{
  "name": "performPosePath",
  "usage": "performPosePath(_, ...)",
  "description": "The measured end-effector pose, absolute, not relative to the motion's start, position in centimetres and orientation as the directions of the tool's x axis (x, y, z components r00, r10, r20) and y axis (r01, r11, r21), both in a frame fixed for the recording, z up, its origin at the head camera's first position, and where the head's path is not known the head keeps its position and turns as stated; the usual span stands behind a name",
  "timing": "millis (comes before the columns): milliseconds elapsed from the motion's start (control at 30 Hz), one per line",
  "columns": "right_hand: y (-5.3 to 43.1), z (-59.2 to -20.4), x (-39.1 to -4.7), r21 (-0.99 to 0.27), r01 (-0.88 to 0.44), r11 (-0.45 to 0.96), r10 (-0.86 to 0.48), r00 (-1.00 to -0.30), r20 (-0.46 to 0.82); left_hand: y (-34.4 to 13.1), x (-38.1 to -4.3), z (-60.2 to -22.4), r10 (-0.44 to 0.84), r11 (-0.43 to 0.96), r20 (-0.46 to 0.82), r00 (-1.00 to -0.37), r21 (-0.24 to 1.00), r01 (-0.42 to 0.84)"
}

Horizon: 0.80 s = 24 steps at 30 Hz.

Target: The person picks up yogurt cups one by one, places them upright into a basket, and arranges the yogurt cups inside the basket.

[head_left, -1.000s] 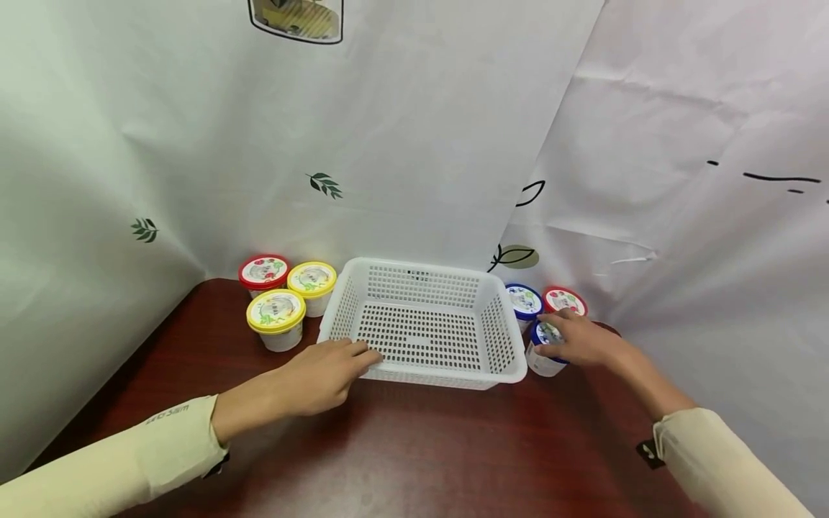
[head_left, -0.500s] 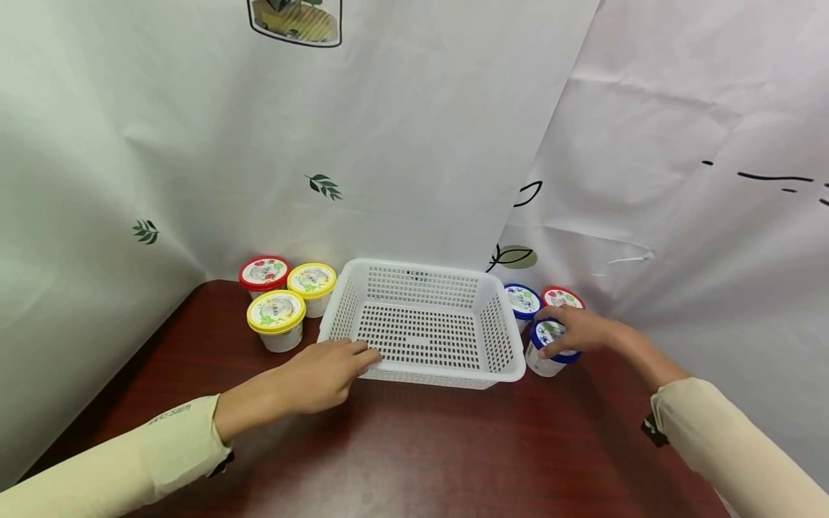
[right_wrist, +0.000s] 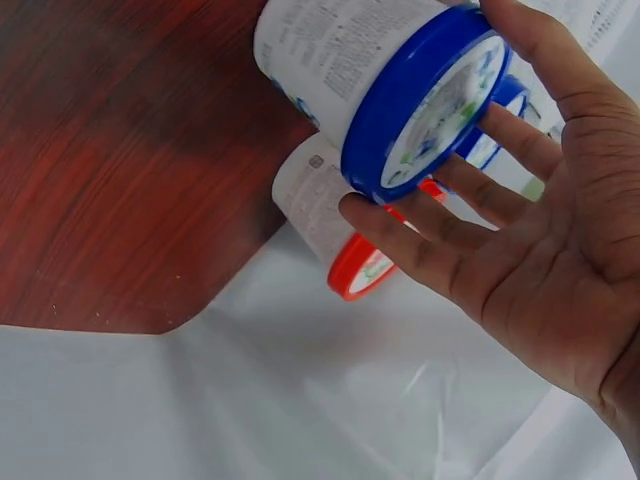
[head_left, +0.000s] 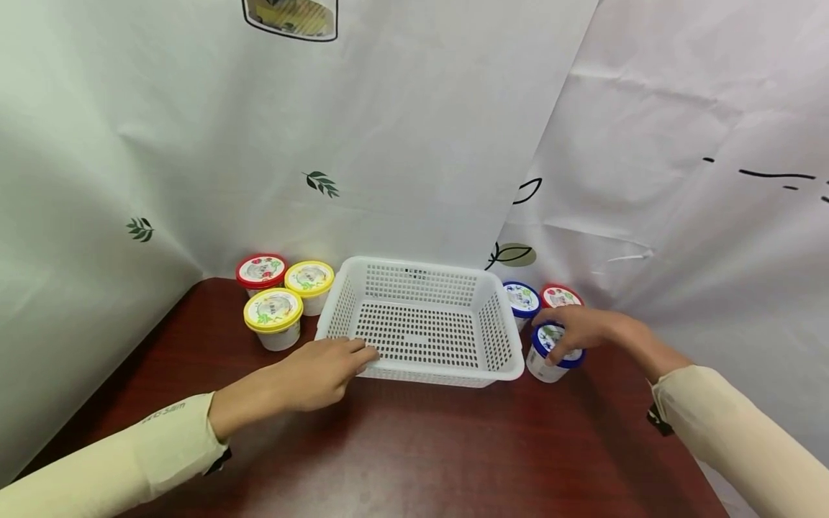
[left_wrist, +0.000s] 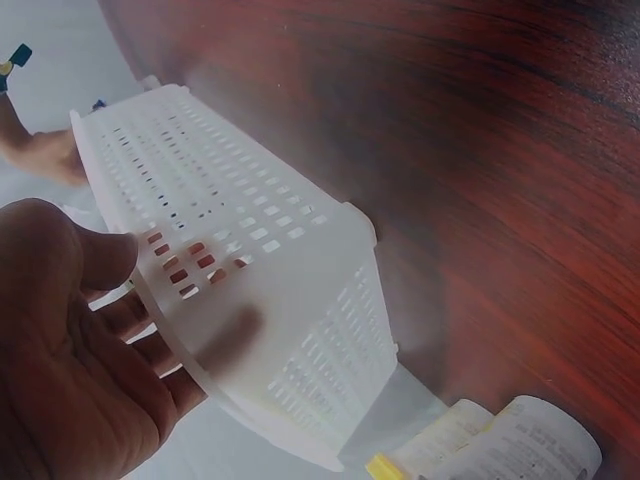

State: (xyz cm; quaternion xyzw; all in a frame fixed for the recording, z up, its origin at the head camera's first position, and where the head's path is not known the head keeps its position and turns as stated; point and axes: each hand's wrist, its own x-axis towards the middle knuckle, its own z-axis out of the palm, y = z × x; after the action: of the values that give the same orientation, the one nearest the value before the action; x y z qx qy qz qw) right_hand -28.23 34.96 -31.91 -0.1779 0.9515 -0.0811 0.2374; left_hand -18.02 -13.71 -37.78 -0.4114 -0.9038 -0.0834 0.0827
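Observation:
My left hand [head_left: 317, 374] grips the near left rim of a white plastic basket [head_left: 427, 375]. In the left wrist view the thumb lies on the basket's outer wall, with the fingers over the rim. My right hand [head_left: 578, 329] holds a blue-lidded tub [head_left: 545, 370] by its lid, thumb at the near edge and fingers across to the far edge. The right wrist view shows this tub [right_wrist: 345, 55] close up, with a white printed side. Behind it stand another blue-lidded tub [head_left: 521, 298] and a red-lidded tub [head_left: 560, 296], partly hidden by the hand.
Left of the basket stand a red-lidded tub [head_left: 262, 270] and two yellow-lidded tubs, one farther back [head_left: 309, 277] and one nearer [head_left: 273, 309]. The dark red wooden table [head_left: 427, 446] meets white printed sheeting [head_left: 414, 129] at the back and sides.
My right hand has settled around the front blue-lidded tub's lid, and that tub has shifted slightly to the right. My left hand stays on the basket rim.

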Motion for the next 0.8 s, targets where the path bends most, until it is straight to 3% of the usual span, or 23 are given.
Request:
performPosePath(333, 34.2, -31.0, -27.4, -0.235, -0.246, 0.94, -0.335, -0.788, -0.516, -13.9, -18.2, -37.9, 0.737, 0.637, 0.216, -0.641, 0.097, 0.765)
performPosePath(800, 33.3, -28.7, -27.3, -0.235, -0.283, 0.93, -0.367, -0.766, -0.528, -13.9, -18.3, -38.1, 0.734, 0.638, 0.224, -0.641, 0.092, 0.764)
